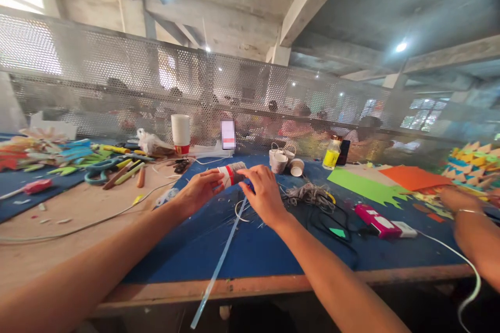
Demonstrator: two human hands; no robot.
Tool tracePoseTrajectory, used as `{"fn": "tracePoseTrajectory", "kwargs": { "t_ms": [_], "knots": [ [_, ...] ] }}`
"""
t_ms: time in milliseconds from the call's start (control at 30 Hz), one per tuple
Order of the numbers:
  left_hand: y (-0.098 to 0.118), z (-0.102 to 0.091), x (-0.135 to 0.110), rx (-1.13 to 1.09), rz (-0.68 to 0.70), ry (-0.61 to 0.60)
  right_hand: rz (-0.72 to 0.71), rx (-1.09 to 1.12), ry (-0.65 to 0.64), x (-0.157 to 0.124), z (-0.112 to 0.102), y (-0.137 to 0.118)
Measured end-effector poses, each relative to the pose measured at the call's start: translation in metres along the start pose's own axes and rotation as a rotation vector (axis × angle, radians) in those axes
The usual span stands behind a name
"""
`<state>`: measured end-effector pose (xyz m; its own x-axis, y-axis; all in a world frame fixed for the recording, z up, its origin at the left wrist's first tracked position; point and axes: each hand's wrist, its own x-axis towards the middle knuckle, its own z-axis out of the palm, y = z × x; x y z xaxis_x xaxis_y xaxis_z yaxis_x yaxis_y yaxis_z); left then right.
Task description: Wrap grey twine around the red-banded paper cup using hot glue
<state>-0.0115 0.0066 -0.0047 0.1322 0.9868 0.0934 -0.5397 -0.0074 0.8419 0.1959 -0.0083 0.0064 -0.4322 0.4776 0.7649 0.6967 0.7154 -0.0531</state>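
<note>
Left hand (pixel 203 184) clamped round paper cup (pixel 227 176), white-and-red with grey cord (pixel 238 167) wound on right end, tipped sideways above blue mat (pixel 269 257). Right hand (pixel 263 191) curled, fingertips at corded end; can't tell what it's gripping, blue bit (pixel 250 186) under it mostly hidden. Long clear stick (pixel 220 265) runs from there past table edge (pixel 273 283). Cord tangle (pixel 308 194) off to right, small cups (pixel 278 162) behind.

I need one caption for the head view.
Left hand holding a cup, right hand beside it, over a blue tabletop.

Forearms (pixel 128 239) forward — left hand (pixel 203 187) curled; right hand (pixel 266 193) bent, close beside
</note>
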Motion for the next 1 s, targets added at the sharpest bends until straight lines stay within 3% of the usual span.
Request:
{"fn": "tracePoseTrajectory", "kwargs": {
  "t_ms": [167,367,567,800,1000],
  "knots": [
    [-0.003,0.007,-0.006,0.045,-0.029,-0.138,-0.175,-0.084,-0.084,-0.001,0.0,-0.013],
    [-0.006,0.008,-0.007,0.096,-0.062,-0.156,-0.177,-0.09,-0.056,-0.002,0.002,-0.009],
    [-0.007,0.009,-0.008,0.207,-0.042,-0.153,-0.04,0.088,0.016,0.001,-0.005,0.0],
    [-0.01,0.007,-0.008,0.277,-0.02,-0.115,0.145,0.381,0.048,-0.001,0.003,0.003],
    [-0.008,0.009,-0.009,0.322,-0.038,-0.112,0.144,0.527,0.061,0.001,0.004,0.004]
  ]
}}
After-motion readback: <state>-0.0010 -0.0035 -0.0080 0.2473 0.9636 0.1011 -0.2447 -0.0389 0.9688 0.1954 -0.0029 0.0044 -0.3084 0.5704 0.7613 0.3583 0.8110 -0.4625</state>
